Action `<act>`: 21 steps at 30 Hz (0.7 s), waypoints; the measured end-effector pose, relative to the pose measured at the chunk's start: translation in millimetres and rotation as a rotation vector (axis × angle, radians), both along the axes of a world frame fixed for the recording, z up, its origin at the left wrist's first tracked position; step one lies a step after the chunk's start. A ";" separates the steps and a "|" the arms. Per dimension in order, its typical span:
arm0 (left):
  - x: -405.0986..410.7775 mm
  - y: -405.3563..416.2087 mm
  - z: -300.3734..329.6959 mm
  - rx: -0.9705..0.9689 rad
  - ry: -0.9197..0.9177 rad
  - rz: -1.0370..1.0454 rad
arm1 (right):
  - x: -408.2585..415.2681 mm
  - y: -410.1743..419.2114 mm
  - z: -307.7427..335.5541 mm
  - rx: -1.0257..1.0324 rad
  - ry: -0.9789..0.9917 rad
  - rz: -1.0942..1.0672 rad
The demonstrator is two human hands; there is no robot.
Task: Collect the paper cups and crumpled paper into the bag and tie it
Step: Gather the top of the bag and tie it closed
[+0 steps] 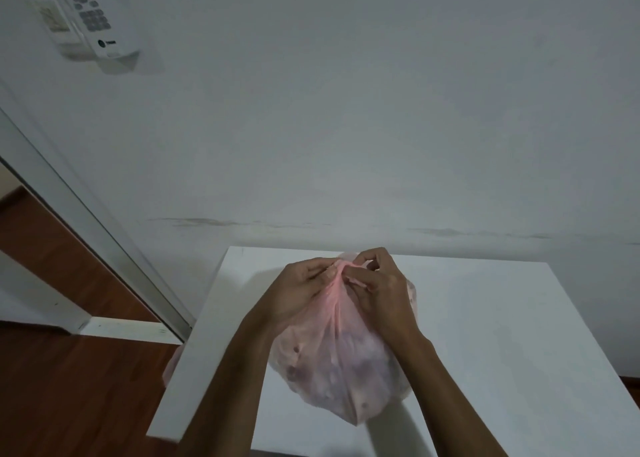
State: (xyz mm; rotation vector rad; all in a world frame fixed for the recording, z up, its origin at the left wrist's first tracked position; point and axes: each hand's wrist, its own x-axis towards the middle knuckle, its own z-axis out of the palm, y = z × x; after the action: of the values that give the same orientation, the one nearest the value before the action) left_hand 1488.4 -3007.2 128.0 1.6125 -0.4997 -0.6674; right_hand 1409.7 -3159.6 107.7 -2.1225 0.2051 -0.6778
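Bag contents only dim blurs through pink film; remote control top cropped, button labels too blurred to read.

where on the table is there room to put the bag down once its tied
Bare tabletop lies between the bag and the right edge, and a strip by the wall. It is crowded at the middle, where the left hand and right hand pinch the bag's neck.

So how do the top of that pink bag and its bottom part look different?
The bag's neck is gathered into a narrow twisted strip, pinched by the left hand and right hand. The bag's body bulges wide, full, and rests on the white table. Both are thin translucent pink plastic.
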 end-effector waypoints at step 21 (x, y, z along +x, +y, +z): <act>88.3 -13.0 -28.1 0.390 -0.273 0.477 | -61.6 -40.5 -6.2 0.137 0.075 0.099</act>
State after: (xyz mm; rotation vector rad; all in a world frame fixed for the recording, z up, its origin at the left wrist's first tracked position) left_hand 1576.7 -3020.2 100.0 2.1121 -0.1653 -0.1878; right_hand 1348.1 -3200.2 101.5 -2.0137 0.1809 -0.5125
